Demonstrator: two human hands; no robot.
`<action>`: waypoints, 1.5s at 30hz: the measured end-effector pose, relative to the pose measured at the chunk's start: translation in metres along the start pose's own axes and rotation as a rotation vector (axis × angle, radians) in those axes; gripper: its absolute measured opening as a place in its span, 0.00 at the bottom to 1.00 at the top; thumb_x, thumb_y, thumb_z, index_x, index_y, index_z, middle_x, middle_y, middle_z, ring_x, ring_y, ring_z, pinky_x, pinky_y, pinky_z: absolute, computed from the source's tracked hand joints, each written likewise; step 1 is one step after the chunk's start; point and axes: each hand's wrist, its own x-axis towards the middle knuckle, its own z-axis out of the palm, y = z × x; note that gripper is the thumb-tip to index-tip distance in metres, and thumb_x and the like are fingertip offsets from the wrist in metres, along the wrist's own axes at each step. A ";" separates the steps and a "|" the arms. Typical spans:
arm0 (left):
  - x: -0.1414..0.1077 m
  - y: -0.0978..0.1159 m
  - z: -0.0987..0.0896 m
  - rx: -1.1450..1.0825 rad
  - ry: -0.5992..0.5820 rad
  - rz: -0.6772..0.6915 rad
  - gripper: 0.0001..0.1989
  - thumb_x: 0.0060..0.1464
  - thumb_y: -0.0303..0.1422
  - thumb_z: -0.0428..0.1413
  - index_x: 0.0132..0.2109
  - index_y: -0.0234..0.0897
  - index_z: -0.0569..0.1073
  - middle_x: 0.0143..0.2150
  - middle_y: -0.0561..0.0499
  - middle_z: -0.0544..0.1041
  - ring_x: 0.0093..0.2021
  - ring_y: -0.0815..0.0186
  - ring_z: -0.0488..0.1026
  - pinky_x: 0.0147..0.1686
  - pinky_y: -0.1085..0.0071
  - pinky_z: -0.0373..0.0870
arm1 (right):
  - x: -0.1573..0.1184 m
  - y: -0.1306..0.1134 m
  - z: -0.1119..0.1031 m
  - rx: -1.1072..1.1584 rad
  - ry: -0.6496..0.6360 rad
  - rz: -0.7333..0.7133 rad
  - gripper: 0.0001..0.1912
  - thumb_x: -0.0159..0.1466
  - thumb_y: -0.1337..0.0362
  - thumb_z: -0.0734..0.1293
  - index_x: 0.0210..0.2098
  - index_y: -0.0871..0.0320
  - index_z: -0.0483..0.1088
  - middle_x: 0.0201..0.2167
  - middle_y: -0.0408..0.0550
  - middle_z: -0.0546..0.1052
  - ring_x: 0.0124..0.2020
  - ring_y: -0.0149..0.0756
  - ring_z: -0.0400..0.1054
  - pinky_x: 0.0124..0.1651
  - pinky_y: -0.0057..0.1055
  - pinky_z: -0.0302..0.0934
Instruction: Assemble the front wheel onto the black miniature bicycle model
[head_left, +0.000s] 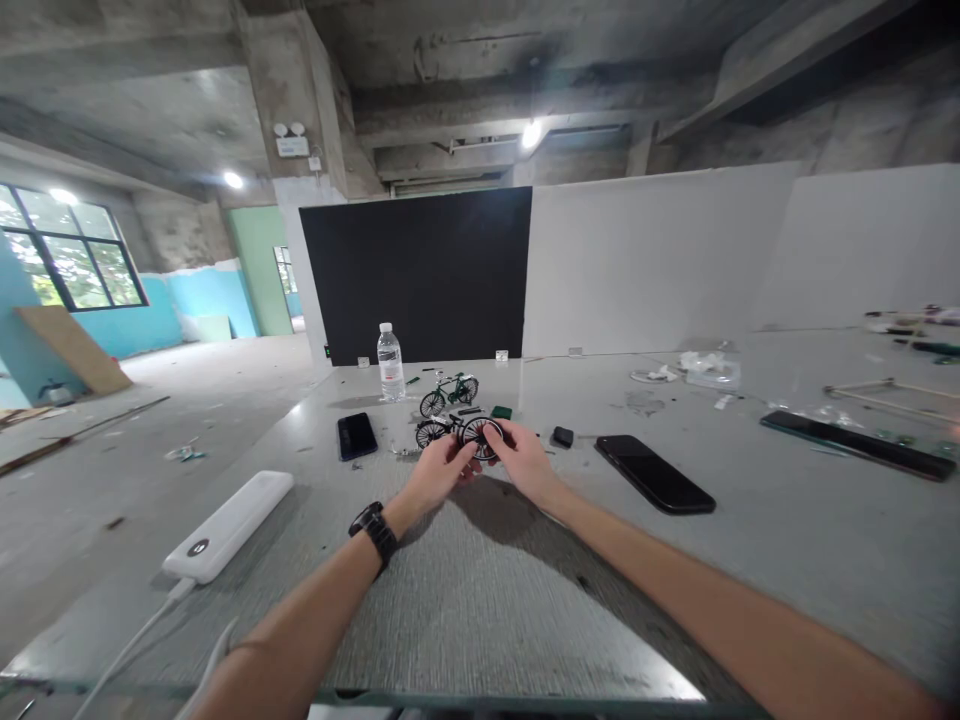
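Fingertips of the left hand (439, 468) and right hand (525, 462) pinch a small black model bicycle (457, 432) at its right wheel, mid-table; how tightly is hard to tell. It looks light, stiff, and fragile at the spokes, so frame or rims seem safest. A green model bicycle (448, 392) stands farther off, a water bottle (390, 362) left of it.

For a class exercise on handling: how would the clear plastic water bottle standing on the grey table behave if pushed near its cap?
The clear plastic water bottle is tall and narrow-based, so it would probably tip rather than slide. It looks nearly full, so likely fairly heavy for its size. Once down, its round body would likely roll on the grey table.
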 end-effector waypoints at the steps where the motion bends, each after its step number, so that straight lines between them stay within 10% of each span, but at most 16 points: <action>1: 0.000 0.000 0.000 -0.005 -0.012 0.003 0.21 0.63 0.51 0.58 0.39 0.35 0.72 0.31 0.47 0.80 0.28 0.65 0.76 0.30 0.70 0.72 | 0.000 -0.001 0.000 -0.001 -0.004 -0.004 0.27 0.66 0.37 0.66 0.34 0.56 0.73 0.31 0.49 0.78 0.29 0.38 0.69 0.32 0.35 0.69; 18: -0.002 0.007 -0.004 0.034 -0.045 0.036 0.25 0.63 0.56 0.57 0.35 0.38 0.68 0.25 0.52 0.76 0.24 0.68 0.72 0.28 0.70 0.70 | 0.000 -0.003 0.000 -0.017 -0.026 -0.019 0.28 0.68 0.36 0.64 0.38 0.55 0.76 0.33 0.49 0.80 0.30 0.39 0.70 0.32 0.36 0.69; 25: -0.003 0.007 -0.008 0.054 0.065 -0.004 0.21 0.67 0.50 0.56 0.33 0.38 0.68 0.25 0.52 0.75 0.23 0.70 0.70 0.26 0.73 0.68 | 0.026 0.014 -0.041 -0.435 0.049 -0.115 0.26 0.75 0.44 0.57 0.45 0.57 0.76 0.37 0.54 0.83 0.38 0.44 0.75 0.44 0.37 0.66; 31: -0.007 0.008 -0.011 0.074 0.059 0.017 0.19 0.70 0.45 0.55 0.33 0.38 0.68 0.26 0.52 0.76 0.23 0.71 0.69 0.26 0.73 0.66 | 0.041 0.024 -0.082 -0.938 -0.228 -0.005 0.12 0.71 0.59 0.65 0.42 0.56 0.79 0.39 0.54 0.84 0.35 0.42 0.73 0.37 0.34 0.60; 45: -0.009 0.011 -0.012 0.135 -0.020 -0.009 0.18 0.73 0.38 0.53 0.32 0.38 0.67 0.28 0.50 0.77 0.25 0.70 0.72 0.28 0.71 0.69 | 0.048 0.023 -0.091 -0.942 -0.496 0.071 0.04 0.67 0.62 0.72 0.37 0.54 0.81 0.38 0.51 0.85 0.36 0.43 0.76 0.37 0.36 0.64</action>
